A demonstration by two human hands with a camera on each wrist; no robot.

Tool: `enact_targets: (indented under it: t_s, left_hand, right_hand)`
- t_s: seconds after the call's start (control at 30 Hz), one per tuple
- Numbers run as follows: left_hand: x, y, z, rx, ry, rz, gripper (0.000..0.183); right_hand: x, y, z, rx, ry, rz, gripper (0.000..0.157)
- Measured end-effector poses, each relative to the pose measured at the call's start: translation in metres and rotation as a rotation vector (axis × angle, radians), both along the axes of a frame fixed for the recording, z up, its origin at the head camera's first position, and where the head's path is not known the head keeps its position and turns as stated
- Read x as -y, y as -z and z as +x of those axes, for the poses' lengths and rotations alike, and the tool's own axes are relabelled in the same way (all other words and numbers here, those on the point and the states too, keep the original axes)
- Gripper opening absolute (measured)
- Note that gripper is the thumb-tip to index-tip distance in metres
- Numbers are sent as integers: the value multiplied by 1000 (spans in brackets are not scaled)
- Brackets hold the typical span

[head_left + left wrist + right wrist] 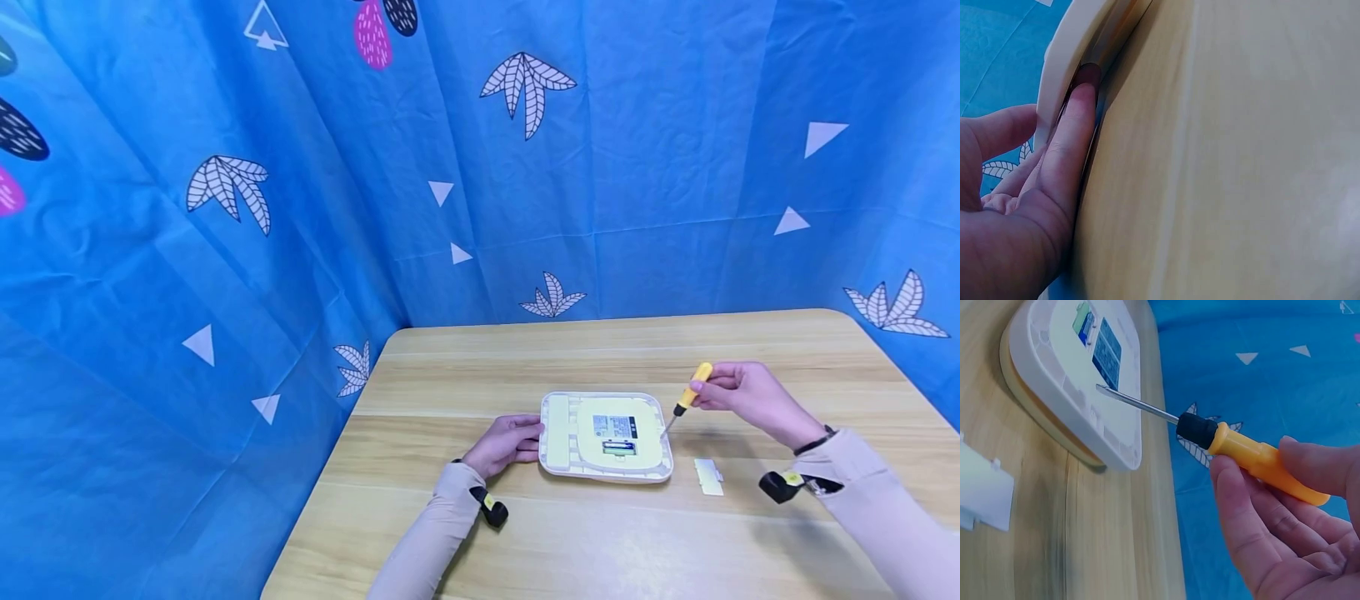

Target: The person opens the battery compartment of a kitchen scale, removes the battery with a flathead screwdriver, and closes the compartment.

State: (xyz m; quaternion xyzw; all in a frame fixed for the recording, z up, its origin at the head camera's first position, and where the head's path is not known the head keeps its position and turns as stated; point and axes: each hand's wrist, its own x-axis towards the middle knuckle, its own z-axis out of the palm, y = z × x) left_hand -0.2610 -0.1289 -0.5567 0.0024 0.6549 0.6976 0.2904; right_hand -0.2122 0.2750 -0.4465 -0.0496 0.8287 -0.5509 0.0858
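Note:
A white device (558,429) with rounded corners lies underside up on the table. A printed label (613,426) and an uncovered battery slot with a battery (618,448) show on its back. My left hand (508,442) holds the device's left edge, thumb at the rim (1054,75) and fingers (1072,137) under it. My right hand (750,400) grips the yellow handle of a flathead screwdriver (1260,459) between thumb and fingers. The blade slants down to the device's right part, its tip close by the inner edge of the back panel.
A small white battery cover (708,477) lies on the wooden table (600,542), right of the device. Blue patterned curtain (637,167) hangs behind and to the left of the table. Black straps with small cameras sit on both wrists.

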Motion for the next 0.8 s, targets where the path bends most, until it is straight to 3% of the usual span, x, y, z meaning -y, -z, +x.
enact_targets:
  t_s: [0.5, 0.8]
  left_hand:
    - [-1, -2, 0, -12, 5, -9, 44]
    - [-1, -2, 0, -4, 3, -7, 45]
  right_hand:
    - [14, 11, 12, -29, 47, -77, 41]
    - [27, 13, 21, -96, 71, -54, 36]
